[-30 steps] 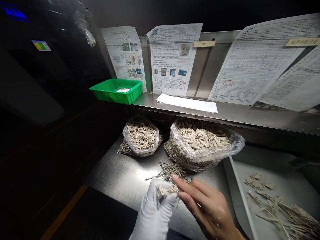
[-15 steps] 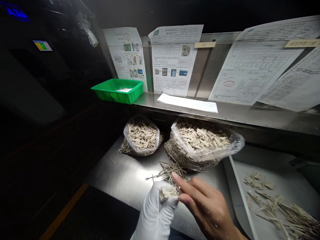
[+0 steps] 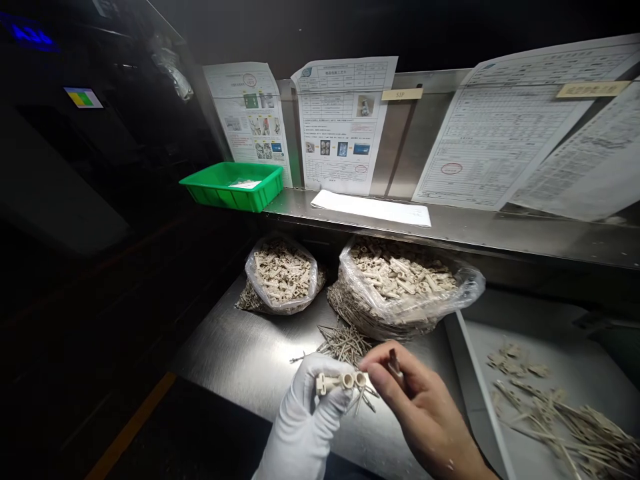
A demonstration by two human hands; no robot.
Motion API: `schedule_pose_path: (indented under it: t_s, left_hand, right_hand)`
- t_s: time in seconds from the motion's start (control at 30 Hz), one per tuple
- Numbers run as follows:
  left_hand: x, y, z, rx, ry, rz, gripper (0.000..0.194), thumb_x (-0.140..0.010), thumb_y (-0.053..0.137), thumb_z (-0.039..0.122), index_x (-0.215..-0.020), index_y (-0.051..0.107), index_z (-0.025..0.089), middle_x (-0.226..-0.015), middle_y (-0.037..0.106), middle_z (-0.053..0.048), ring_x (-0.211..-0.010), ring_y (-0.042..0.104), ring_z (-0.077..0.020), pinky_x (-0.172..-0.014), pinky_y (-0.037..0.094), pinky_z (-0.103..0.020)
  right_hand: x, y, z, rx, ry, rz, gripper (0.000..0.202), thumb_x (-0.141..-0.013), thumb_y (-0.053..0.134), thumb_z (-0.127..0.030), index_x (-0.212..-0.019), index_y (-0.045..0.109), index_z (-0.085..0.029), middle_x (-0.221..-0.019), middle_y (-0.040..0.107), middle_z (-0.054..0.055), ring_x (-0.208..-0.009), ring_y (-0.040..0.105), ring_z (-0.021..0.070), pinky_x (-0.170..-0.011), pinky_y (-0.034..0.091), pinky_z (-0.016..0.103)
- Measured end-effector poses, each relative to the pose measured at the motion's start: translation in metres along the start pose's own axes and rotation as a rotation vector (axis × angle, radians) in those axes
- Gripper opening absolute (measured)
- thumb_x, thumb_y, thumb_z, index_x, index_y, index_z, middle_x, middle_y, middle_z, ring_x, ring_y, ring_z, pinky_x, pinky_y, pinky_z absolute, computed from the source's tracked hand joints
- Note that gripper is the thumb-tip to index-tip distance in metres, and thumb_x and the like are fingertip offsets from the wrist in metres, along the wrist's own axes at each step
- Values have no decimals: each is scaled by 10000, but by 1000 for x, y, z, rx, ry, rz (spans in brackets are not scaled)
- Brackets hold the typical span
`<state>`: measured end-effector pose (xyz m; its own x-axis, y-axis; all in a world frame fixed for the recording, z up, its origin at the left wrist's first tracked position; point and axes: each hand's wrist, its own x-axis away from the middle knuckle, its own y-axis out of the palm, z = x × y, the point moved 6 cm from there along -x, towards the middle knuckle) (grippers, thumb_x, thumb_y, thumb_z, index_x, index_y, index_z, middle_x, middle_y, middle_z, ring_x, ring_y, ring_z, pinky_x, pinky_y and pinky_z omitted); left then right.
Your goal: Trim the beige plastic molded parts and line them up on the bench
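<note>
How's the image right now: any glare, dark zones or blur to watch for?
Head view: left side nearly black; glare on the metal tabletop beyond the gloved left hand. Head view, top left: blue sign looks smeared. Head view, back: posted sheets' smallest print unreadable.

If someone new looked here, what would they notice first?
Probably the bright green bin at the shelf's left end. Then the left hand in its white glove, low in the middle, pinching pale hollow pieces beside the bare right hand. Behind them, two open plastic bags hold many pale bits.
</note>
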<state>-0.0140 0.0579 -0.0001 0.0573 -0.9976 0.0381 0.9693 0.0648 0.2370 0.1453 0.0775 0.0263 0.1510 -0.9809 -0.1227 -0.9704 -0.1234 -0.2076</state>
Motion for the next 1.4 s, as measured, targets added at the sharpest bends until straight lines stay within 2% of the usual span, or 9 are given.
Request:
schedule_pose_path:
  t_s: [0.17,0.3,0.4,0.57,0.73,0.83,0.9,1.17,1.4]
  left_hand:
    - [-7,1,6,6,180,14,236,-871,811,491,-875,792,255,-774,649,29,-661,613,-107,-647,489,-229]
    - [-18,-1,9,39,212,18,377,-771,850,589,-822,780,222,-894,730,-38,-707,639,-159,-662,542,-275]
    - [-21,-2,4,85,129,18,349,-821,817,569,-859,766,226,-860,768,-51,-671,647,-175,-617,542,-279]
    - [-14,4,-5,111,14,10,446,-866,715,650,-992,808,232,-549,613,27,-498,539,-131,-568,495,-252]
    - [-9,9,8,-29,127,10,412,-927,658,631,-899,819,253,-812,697,-25,-737,626,-174,-741,511,-283]
    - [-6,11,18,-140,232,-20,311,-1013,593,523,-938,793,295,-857,673,-7,-747,609,-165,-721,488,-279]
    - [-5,12,20,-165,269,-40,287,-1032,572,497,-964,773,303,-874,658,1,-747,600,-160,-718,477,-279]
    - [-11,7,16,-297,442,-96,290,-1063,495,499,-1034,714,311,-938,619,-3,-871,594,-190,-814,454,-298]
    - [-15,9,16,-261,468,-231,253,-1080,462,458,-1045,659,302,-924,570,1,-845,568,-177,-782,448,-287]
  right_hand:
    - [-1,10,1,-177,124,-128,293,-985,675,-506,-924,712,-222,-784,624,-14,-702,540,124,-658,472,202]
    - [-1,4,1,-103,107,-66,269,-1021,634,-452,-884,717,-236,-795,641,-12,-739,564,133,-684,469,206]
    - [-1,-5,1,59,-5,-10,210,-1054,578,-407,-1036,731,-265,-867,677,-3,-764,611,143,-680,494,212]
    - [1,-9,-15,308,-355,-18,381,-1100,454,-271,-1435,636,-296,-897,690,16,-799,666,151,-711,530,244]
    - [-1,-6,-22,281,-399,24,230,-1053,582,-214,-1243,703,-259,-931,744,-1,-815,719,123,-726,567,192]
    - [-3,-6,-18,192,-319,78,13,-1018,660,-254,-1016,672,-257,-861,736,-39,-725,720,97,-666,574,139]
    - [-3,-6,-17,173,-322,93,66,-1013,668,-273,-951,650,-259,-791,707,-55,-659,700,90,-624,571,129]
    - [3,-9,-26,279,-552,178,152,-955,705,-107,-1023,650,-232,-883,739,-2,-787,722,132,-712,579,225]
    - [-2,-12,-43,279,-661,68,262,-881,722,16,-1024,656,-194,-837,751,28,-706,700,153,-620,552,275]
